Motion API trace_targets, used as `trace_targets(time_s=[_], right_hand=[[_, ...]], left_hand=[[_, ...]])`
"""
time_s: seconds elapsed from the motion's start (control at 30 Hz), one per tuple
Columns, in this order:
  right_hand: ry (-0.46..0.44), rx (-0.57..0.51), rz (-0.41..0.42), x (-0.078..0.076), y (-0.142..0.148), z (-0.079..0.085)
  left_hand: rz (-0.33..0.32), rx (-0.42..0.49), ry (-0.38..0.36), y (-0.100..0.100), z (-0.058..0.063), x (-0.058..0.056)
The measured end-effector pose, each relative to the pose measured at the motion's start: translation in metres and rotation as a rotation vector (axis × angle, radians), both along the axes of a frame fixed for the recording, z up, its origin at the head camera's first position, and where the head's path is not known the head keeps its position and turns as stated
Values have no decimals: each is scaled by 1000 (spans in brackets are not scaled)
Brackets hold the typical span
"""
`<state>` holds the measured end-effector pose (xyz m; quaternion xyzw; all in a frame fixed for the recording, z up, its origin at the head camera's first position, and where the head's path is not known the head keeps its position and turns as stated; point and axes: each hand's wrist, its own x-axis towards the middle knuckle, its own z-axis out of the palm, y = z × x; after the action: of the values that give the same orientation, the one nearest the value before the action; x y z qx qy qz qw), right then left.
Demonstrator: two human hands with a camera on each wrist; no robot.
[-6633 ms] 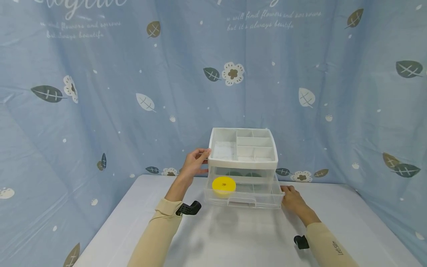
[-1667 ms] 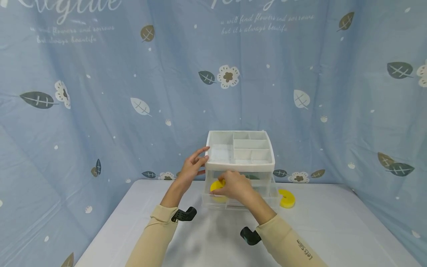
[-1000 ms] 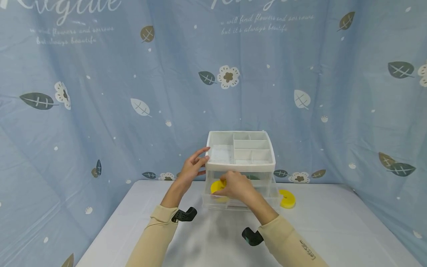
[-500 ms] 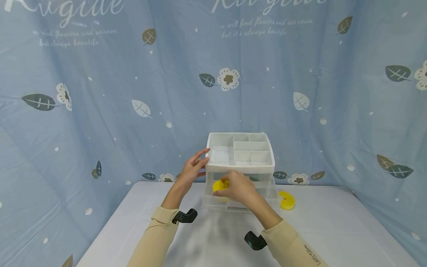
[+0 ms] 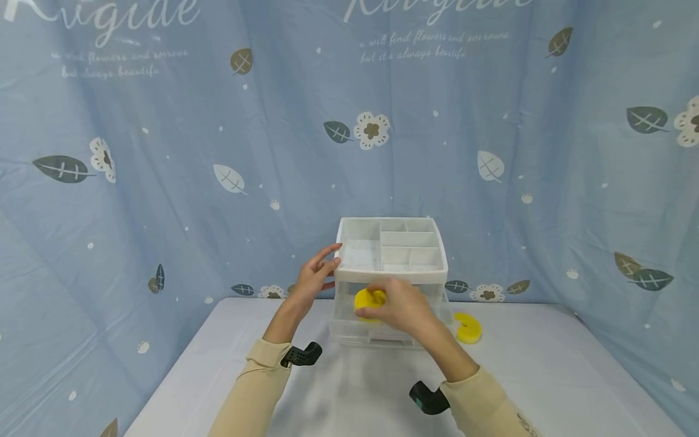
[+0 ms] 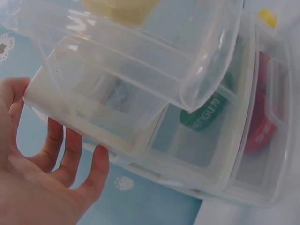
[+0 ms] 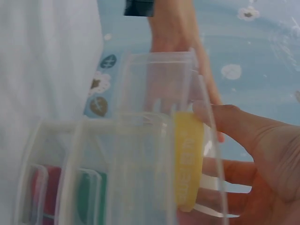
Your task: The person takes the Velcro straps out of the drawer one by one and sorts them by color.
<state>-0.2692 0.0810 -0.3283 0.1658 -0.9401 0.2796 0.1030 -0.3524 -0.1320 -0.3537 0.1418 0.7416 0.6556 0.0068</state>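
Note:
My right hand (image 5: 401, 304) reaches over the pulled-out clear drawer (image 5: 349, 335) and grips a yellow round disc (image 5: 366, 301) between thumb and fingers. Lettering runs along the rim of that disc (image 7: 186, 164) in the right wrist view. At the organizer's left side, my left hand (image 5: 312, 280) touches the white organizer (image 5: 391, 276) with spread fingertips, holding nothing. In the left wrist view, a green lettered piece (image 6: 201, 117) and a red lettered piece (image 6: 258, 133) show through the clear drawers under the pulled-out one.
A second yellow piece (image 5: 469, 331), C-shaped as seen, lies on the white table (image 5: 551, 364) just right of the drawer. The organizer's divided top tray (image 5: 363, 252) stands above the drawers. A blue patterned curtain (image 5: 284, 121) hangs behind and beside the table.
My right hand went from the drawer's right side into the drawer and took the yellow disc, lately shifting it right and slightly up. A second yellow piece now lies right. My left hand stays put.

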Motion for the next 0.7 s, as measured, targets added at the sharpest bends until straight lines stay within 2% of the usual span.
trace_targets(time_s=[0.13, 0.37, 0.6, 0.7], right_hand=[[-3, -10, 2, 4, 7, 6], [5, 8, 10, 13, 22, 14], [-17, 5, 0, 21, 49, 19], [-26, -9, -12, 25, 63, 22]], left_hand=[[6, -12, 15, 2, 8, 11], [9, 2, 17, 2, 7, 12], [49, 28, 47, 1, -16, -9], [47, 33, 45, 2, -15, -9]])
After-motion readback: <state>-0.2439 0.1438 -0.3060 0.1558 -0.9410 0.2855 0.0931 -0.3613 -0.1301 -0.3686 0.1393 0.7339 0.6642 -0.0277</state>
